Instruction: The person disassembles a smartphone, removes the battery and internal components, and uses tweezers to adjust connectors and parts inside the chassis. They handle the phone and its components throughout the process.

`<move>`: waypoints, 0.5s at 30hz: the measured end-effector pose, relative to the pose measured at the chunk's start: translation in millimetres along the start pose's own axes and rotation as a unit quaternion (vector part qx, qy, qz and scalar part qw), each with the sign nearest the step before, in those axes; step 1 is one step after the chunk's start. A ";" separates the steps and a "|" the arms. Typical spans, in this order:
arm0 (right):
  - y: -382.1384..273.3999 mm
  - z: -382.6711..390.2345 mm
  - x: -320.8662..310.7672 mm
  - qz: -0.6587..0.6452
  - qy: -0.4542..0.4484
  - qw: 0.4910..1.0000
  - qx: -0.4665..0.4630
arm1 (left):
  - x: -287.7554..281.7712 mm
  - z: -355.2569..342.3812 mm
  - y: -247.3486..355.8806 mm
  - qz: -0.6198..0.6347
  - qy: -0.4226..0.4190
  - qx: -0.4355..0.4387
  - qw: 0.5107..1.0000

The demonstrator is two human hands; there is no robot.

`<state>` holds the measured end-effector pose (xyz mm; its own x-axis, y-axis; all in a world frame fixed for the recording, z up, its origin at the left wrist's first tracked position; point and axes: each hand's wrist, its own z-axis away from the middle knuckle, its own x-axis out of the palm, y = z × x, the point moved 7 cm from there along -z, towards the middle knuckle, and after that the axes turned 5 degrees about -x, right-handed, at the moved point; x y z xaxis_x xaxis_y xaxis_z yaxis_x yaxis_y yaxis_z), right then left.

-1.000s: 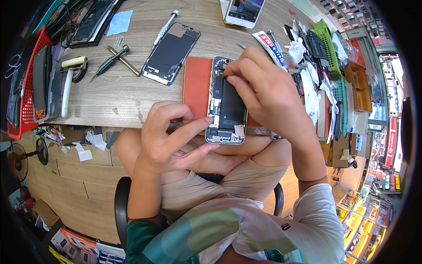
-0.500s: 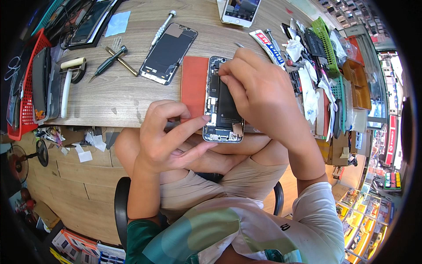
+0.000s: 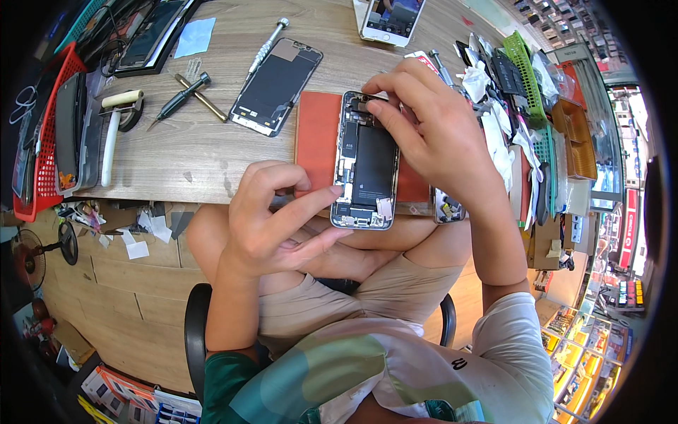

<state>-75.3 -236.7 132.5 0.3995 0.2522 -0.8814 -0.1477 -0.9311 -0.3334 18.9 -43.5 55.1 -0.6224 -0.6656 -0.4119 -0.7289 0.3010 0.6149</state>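
Note:
An opened smartphone [image 3: 364,159] rests tilted over the front edge of a red-brown mat [image 3: 318,134], its black battery [image 3: 376,159] and circuit parts bare. My left hand [image 3: 272,212] grips its lower left corner, index finger on the left edge and thumb at the bottom edge. At the upper right corner is my right hand [image 3: 441,131], thumb over the inner parts and index finger curled at the top edge. Whatever small part may lie between those fingertips is hidden. A detached screen panel [image 3: 275,88] lies back to the left.
Left on the table are screwdrivers [image 3: 180,102], a roller [image 3: 113,134] and a red basket [image 3: 46,141]. A white phone [image 3: 390,25] stands at the back. Another phone part [image 3: 448,205] sits by the right forearm. Baskets [image 3: 524,74] and scraps crowd the right.
My right hand has shifted from the phone's upper inside toward its top right corner, uncovering more of the battery. The left hand keeps its grip. The whole view has shifted slightly.

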 end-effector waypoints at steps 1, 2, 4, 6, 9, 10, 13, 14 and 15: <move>-0.4 -2.3 -1.8 0.021 -0.001 0.999 -0.028 | 0.1 -0.6 0.3 0.001 0.000 0.000 1.000; -1.5 -4.2 -3.3 0.041 -0.002 0.998 -0.057 | 0.4 -0.8 0.6 0.002 0.000 0.002 1.000; -4.4 -9.1 -3.8 0.073 -0.009 0.992 -0.106 | 0.0 -0.3 0.1 -0.001 -0.001 0.004 1.000; -9.1 -11.9 -4.5 0.100 -0.021 0.985 -0.136 | 0.6 0.3 -0.2 0.002 -0.001 0.000 1.000; -14.7 -15.7 -5.3 0.138 -0.046 0.977 -0.154 | 0.8 -0.1 -0.3 0.002 -0.001 -0.001 1.000; -17.3 -17.0 -4.6 0.152 -0.053 0.974 -0.161 | 0.8 -0.2 -0.3 0.001 -0.002 0.000 1.000; -24.1 -20.7 -4.3 0.191 -0.088 0.961 -0.178 | 0.3 -0.1 -0.2 -0.004 -0.003 0.006 1.000; -25.7 -21.5 -4.1 0.203 -0.102 0.957 -0.184 | -0.5 -1.0 0.0 -0.002 0.006 0.005 1.000; -26.5 -22.9 -4.5 0.202 -0.110 0.955 -0.189 | -0.7 -2.6 0.5 0.001 0.015 0.004 1.000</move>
<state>-52.5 -219.2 153.0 0.1739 -0.1375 -0.9751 0.1036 -0.9822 0.1569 19.7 -44.7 57.4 -0.6154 -0.6846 -0.3906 -0.7302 0.3084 0.6097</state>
